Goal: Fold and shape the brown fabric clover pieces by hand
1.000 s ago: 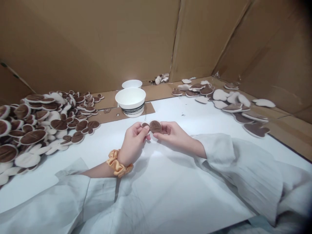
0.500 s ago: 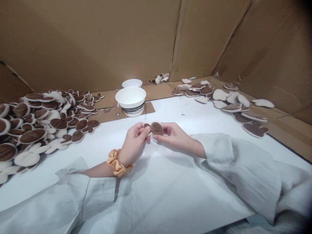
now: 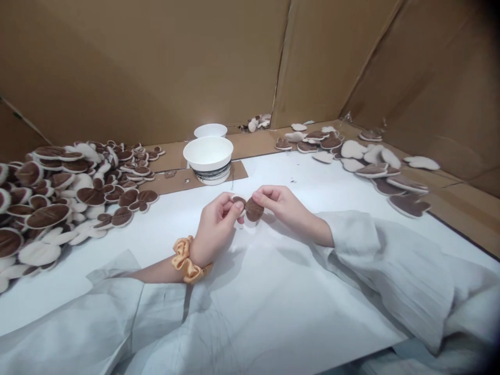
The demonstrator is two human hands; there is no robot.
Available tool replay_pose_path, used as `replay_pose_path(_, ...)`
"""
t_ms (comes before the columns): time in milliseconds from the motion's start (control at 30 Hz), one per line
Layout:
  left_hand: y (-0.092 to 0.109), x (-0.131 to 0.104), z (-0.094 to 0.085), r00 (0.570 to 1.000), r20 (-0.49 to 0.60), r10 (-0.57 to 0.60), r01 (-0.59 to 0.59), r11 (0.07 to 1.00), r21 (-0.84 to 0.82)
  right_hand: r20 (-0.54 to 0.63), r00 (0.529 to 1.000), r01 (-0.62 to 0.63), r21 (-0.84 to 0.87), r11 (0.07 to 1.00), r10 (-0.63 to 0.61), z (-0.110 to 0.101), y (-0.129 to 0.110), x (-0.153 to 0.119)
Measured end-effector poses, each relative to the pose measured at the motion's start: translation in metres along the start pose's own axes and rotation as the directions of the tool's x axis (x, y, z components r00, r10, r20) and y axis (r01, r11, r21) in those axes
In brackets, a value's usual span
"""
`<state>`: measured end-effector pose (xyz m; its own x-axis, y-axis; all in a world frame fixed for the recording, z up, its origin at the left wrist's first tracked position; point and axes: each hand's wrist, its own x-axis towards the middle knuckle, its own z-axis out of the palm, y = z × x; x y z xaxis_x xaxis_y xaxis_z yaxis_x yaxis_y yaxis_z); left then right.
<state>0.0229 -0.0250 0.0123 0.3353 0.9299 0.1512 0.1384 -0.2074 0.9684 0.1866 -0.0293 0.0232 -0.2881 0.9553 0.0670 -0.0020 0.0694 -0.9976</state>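
Observation:
A small brown fabric piece with a pale edge [image 3: 254, 209] is between my hands above the white sheet [image 3: 273, 291]. My left hand [image 3: 219, 221], with an orange scrunchie [image 3: 189, 263] at its wrist, pinches the piece's smaller left part between thumb and fingers. At the upper right edge of the larger part, my right hand [image 3: 287, 211] has its thumb and fingertips closed on the fabric. Just beyond the hands stands a white bowl [image 3: 208, 152] with dark thread wound round it.
Brown and white fabric pieces [image 3: 49, 216] form a large heap at the left. More pieces [image 3: 408, 204] lie at the right. A second white bowl [image 3: 210, 130] stands behind the first. Cardboard walls [image 3: 156, 67] enclose the back and right.
My right hand has moved slightly up, its fingertips now at the upper right edge of the fabric piece. The larger brown part has turned and tilted lower.

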Motion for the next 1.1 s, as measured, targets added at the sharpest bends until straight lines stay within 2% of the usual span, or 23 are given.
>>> replay_pose_path(133,0.001,0.0,0.0,1.0,-0.007,-0.005,0.005,1.0,-0.023,0.001,1.0,0.026,-0.002,1.0,-0.026,0.001,0.0,0.0)
replay_pose_path(367,-0.001,0.002,0.001,0.996,-0.093,-0.018,0.01,0.996,-0.087,0.044,0.992,0.121,0.006,0.993,-0.121,0.002,0.012,0.0)
replay_pose_path(500,-0.001,0.002,0.002,0.998,-0.056,-0.033,0.027,0.994,-0.104,0.046,0.96,0.282,-0.152,0.947,-0.278,0.003,0.012,-0.004)
replay_pose_path(600,-0.001,0.002,0.002,0.997,-0.056,-0.054,0.047,0.992,-0.121,0.031,0.943,0.329,-0.246,0.912,-0.332,0.003,0.012,-0.006)
replay_pose_path(767,0.0,0.001,0.003,0.996,-0.05,-0.072,0.063,0.985,-0.16,-0.019,0.938,0.334,-0.218,0.917,-0.346,0.005,0.015,-0.007)
replay_pose_path(967,-0.001,0.003,0.002,0.994,-0.048,-0.102,0.092,0.982,-0.165,-0.08,0.967,0.232,-0.124,0.965,-0.243,0.01,0.012,-0.006)
replay_pose_path(1100,-0.002,0.004,0.002,0.997,-0.038,-0.073,0.065,0.981,-0.181,-0.081,0.965,0.238,-0.128,0.963,-0.25,0.01,0.011,-0.006)
